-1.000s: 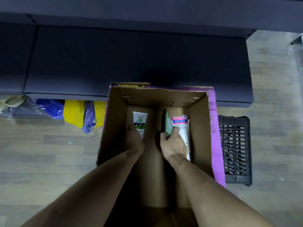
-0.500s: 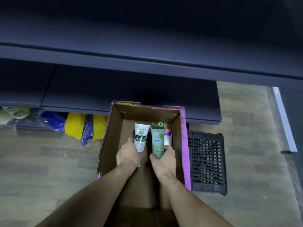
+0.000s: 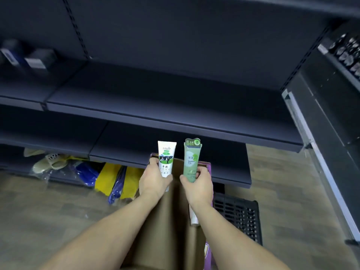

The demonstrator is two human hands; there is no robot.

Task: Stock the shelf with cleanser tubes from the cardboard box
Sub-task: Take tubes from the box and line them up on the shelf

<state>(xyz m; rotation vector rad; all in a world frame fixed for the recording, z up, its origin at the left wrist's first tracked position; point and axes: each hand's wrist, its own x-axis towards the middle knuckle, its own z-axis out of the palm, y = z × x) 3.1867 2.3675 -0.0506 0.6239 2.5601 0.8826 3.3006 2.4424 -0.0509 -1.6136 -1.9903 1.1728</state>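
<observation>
Head view: left hand [image 3: 153,182] gripped a white tube [image 3: 166,158] round its lower half; right hand [image 3: 200,185] gripped a green tube [image 3: 191,160] the same way. Both tubes stood near upright at centre frame, long axes pointing up-frame toward the shelf [image 3: 175,106], crimped ends uppermost, side by side and apart. They were held above the far end of the cardboard box [image 3: 165,221], which sat on the floor at lower centre with another pale tube [image 3: 193,217] lying inside, partly hidden by the right forearm. The dark shelf board lay just beyond and above the tube tops; a lower board [image 3: 136,141] sat directly behind them. Neither hand looked nearer; the shelf surface ahead showed bare where visible. Judged next move: carry both tubes forward and up over the shelf lip, nothing between. Black crate [image 3: 239,217] at lower right, bagged blue and yellow goods [image 3: 109,178] under the shelving at left, blurred items [image 3: 23,55] upper left.
</observation>
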